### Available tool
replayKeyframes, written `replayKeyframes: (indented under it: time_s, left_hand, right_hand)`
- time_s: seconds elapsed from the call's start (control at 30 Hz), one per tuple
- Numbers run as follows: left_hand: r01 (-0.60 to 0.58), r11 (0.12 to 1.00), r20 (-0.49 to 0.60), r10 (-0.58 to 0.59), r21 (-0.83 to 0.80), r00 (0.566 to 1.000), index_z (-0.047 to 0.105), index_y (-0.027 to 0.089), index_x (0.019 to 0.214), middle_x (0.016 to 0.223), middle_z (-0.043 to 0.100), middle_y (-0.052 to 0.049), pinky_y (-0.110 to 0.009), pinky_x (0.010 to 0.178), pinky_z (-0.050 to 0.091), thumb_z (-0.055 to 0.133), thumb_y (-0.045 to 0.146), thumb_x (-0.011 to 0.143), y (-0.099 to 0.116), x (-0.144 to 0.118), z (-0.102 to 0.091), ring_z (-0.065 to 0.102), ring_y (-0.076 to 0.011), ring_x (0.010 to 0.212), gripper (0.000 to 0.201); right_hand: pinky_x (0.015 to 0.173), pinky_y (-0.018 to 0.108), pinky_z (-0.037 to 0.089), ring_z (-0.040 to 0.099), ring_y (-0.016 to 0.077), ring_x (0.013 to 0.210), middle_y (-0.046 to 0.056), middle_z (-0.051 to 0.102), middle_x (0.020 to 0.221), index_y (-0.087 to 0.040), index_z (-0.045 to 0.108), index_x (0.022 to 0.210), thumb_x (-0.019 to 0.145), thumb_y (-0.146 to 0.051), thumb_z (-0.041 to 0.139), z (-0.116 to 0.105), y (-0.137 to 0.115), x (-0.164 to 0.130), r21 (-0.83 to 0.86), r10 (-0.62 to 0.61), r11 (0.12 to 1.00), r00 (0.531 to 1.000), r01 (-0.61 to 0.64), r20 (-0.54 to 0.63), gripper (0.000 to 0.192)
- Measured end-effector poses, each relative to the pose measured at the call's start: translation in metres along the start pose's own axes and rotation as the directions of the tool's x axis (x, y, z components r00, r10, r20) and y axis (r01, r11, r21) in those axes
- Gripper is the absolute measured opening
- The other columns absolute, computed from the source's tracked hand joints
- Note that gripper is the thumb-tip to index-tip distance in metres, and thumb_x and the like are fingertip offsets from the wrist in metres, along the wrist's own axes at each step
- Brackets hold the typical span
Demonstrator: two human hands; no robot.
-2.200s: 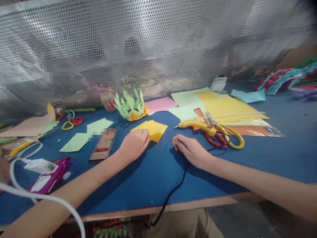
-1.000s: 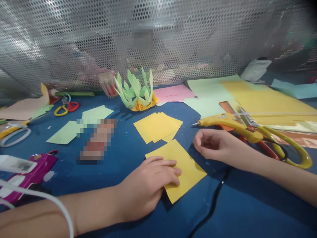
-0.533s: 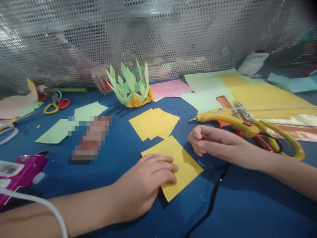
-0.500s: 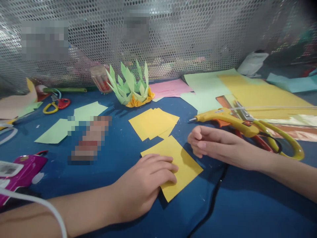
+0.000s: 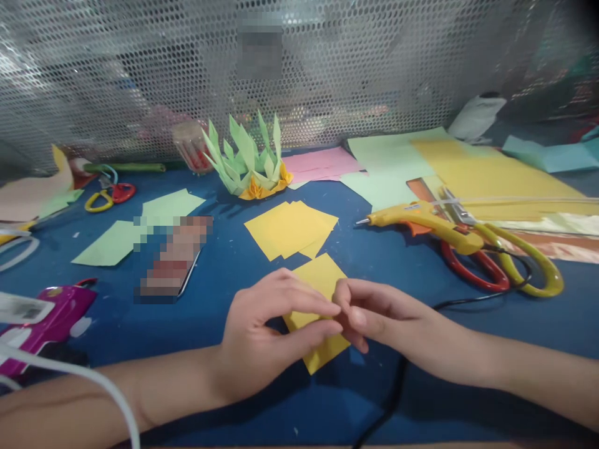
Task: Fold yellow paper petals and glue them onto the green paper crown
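A square sheet of yellow paper [image 5: 322, 274] lies on the blue table between my hands, its left and right corners covered by them. My left hand [image 5: 271, 330] arches over the sheet, thumb and forefinger stretched out with a gap between them, tips meeting my right fingers. Curled over the sheet's right side is my right hand [image 5: 379, 315], its fingertips bunched with the thumb; whether they pinch the paper's corner is hidden. Just beyond lies a small overlapping stack of yellow paper squares [image 5: 290, 227].
Behind stands a green folded-paper plant [image 5: 246, 156]. To the right are a yellow glue gun [image 5: 421, 221], large scissors [image 5: 538, 287] and coloured sheets [image 5: 491, 174]. Leftward lie green paper pieces [image 5: 110, 243], a phone-like object [image 5: 175, 255], small scissors [image 5: 110, 196] and a magenta device [image 5: 60, 318].
My left hand has lifted off flat contact with the yellow sheet and spread its thumb and forefinger. My right hand has moved left and down over the sheet, meeting my left fingertips.
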State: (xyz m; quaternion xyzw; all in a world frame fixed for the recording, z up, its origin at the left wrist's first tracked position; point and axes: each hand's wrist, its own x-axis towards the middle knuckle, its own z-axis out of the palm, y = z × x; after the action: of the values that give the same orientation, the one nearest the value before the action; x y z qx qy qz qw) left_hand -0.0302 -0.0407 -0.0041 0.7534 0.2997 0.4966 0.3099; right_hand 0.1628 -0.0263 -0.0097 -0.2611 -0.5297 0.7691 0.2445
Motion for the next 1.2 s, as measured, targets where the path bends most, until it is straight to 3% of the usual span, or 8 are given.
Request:
replayKeyframes:
  time_s: [0.13,0.53,0.9,1.07,1.13,1.2]
  left_hand:
    - [-0.006,1.0,-0.029,0.006,0.006,1.0,0.07,0.015,0.077,0.072,0.073,-0.005,-0.026,0.063,0.05,0.072,0.008,0.073,0.002,-0.001,0.004,0.061,-0.0126,0.063,0.008]
    - [-0.018,0.989,-0.049,0.026,0.146,0.998,0.066,0.017,0.068,0.063,0.069,-0.001,-0.025,0.057,0.048,0.065,0.005,0.07,0.004,-0.001,0.007,0.057,-0.0111,0.056,0.012]
    - [0.083,0.99,-0.029,-0.08,0.114,0.996,0.056,0.017,0.066,0.063,0.061,0.002,-0.024,0.061,0.044,0.057,0.003,0.07,0.002,-0.003,0.006,0.054,-0.0094,0.059,0.015]
    - [0.202,0.977,-0.06,-0.198,0.064,0.978,0.05,0.019,0.074,0.07,0.052,0.001,-0.025,0.061,0.043,0.05,0.009,0.08,-0.004,-0.006,0.003,0.051,-0.0111,0.066,0.012]
    - [0.18,0.984,-0.078,-0.18,-0.004,0.981,0.046,0.02,0.075,0.07,0.047,0.001,-0.028,0.061,0.043,0.042,0.017,0.087,-0.004,-0.011,-0.002,0.048,-0.0126,0.065,0.013]
    - [0.062,0.997,-0.042,-0.065,-0.053,0.997,0.043,0.022,0.074,0.067,0.045,0.0,-0.032,0.06,0.044,0.037,0.027,0.091,-0.004,-0.019,-0.007,0.046,-0.0142,0.061,0.018]
  right_hand:
    - [0.059,0.022,0.037,0.042,0.0089,0.06,-0.004,0.044,0.065,-0.019,0.048,0.077,0.087,-0.046,0.056,0.006,0.002,-0.001,-0.095,0.009,0.995,0.998,-0.014,-0.058,0.03]
    - [0.06,0.021,0.038,0.046,0.0077,0.06,-0.004,0.049,0.064,-0.017,0.049,0.075,0.087,-0.041,0.058,0.007,0.002,0.0,-0.086,0.021,0.996,0.998,-0.027,-0.063,0.028]
    - [0.06,0.023,0.041,0.047,0.0089,0.061,-0.003,0.05,0.064,-0.018,0.048,0.073,0.081,-0.047,0.062,0.008,-0.003,0.001,-0.101,0.074,0.991,0.994,-0.081,-0.074,0.034]
    - [0.058,0.023,0.038,0.045,0.0082,0.059,-0.004,0.049,0.064,-0.018,0.048,0.072,0.079,-0.048,0.065,0.008,-0.002,0.0,-0.102,0.079,0.991,0.996,-0.084,-0.046,0.035]
    - [0.057,0.022,0.038,0.045,0.0085,0.06,-0.003,0.049,0.066,-0.018,0.048,0.074,0.079,-0.046,0.065,0.006,-0.001,-0.002,-0.174,0.041,0.983,0.996,-0.054,-0.074,0.033]
    - [0.059,0.023,0.04,0.046,0.0105,0.065,-0.001,0.051,0.074,-0.019,0.051,0.08,0.076,-0.045,0.068,0.004,-0.001,-0.003,-0.392,-0.044,0.92,0.994,0.0,-0.103,0.032]
